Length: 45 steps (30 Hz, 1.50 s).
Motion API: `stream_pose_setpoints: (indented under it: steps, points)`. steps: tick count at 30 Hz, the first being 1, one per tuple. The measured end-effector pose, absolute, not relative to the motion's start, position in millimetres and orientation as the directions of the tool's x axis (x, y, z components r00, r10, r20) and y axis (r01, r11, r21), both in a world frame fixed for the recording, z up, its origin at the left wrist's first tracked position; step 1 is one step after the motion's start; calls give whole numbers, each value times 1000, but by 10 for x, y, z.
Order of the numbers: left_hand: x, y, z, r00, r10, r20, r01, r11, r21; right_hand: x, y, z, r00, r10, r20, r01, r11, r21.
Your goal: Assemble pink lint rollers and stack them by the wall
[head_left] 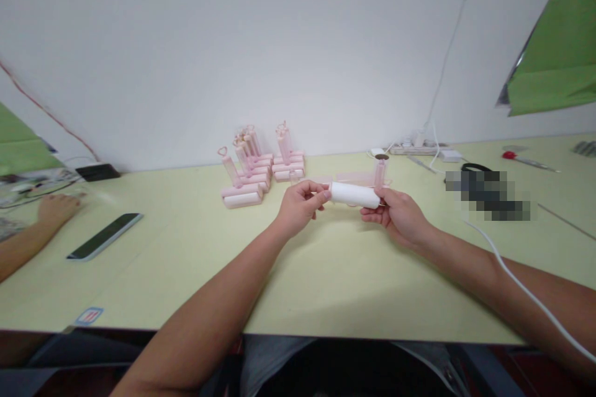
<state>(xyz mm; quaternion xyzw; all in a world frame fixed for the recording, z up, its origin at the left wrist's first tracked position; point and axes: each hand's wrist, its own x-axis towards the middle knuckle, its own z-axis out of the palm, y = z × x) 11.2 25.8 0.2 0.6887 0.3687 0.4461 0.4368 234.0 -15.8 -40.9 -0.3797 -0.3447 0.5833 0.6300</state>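
Both my hands hold a white roll (354, 194) level above the pale yellow table (326, 273). My left hand (300, 205) pinches its left end with closed fingers. My right hand (398, 214) wraps round its right end, where a pink handle (380, 172) stands up behind the roll. Behind them lies a flat pink piece (347, 178) on the table.
Several stacked pink rollers (254, 170) stand at the back centre. A phone (105, 236) lies at the left near another person's hand (56, 208). A power strip (416, 149), cables, a blurred dark object (487, 195) and a white cord (526, 288) across my right arm are at the right.
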Motion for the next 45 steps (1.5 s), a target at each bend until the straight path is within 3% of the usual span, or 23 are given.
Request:
stream_pose_setpoints:
  steps: [11, 17, 22, 27, 32, 38, 42, 45]
  points:
    - [117, 250, -6, 327, 890, 317, 110, -369, 923, 2354, -129, -391, 67, 994, -82, -567, -30, -823]
    - [103, 280, -51, 245, 873, 422, 112, -458, 882, 2365, -112, -396, 72, 993, -95, -573, -37, -819]
    - [137, 252, -172, 105, 776, 622, 204, -629, 750, 2351, -126, -394, 77, 992, -99, -579, -37, -815]
    - [184, 153, -214, 429, 640, 638, 258, -763, 592, 2338, -170, -371, 25, 996, -91, -586, -59, -808]
    - [144, 175, -163, 454, 561, 692, 261, -827, 499, 2334, -200, -342, 3, 998, -66, -581, -52, -812]
    - [45, 277, -100, 464, 563, 684, 320, -827, 463, 2344, -182, -356, 12, 999, -33, -566, -20, -824]
    - [-113, 430, 4, 258, 670, 696, 558, -691, 459, 2357, -176, -362, 16, 999, -36, -562, -21, -827]
    - [-245, 564, 50, 185, 759, 624, 723, -535, 437, 2357, -177, -367, 21, 999, -37, -556, -20, -831]
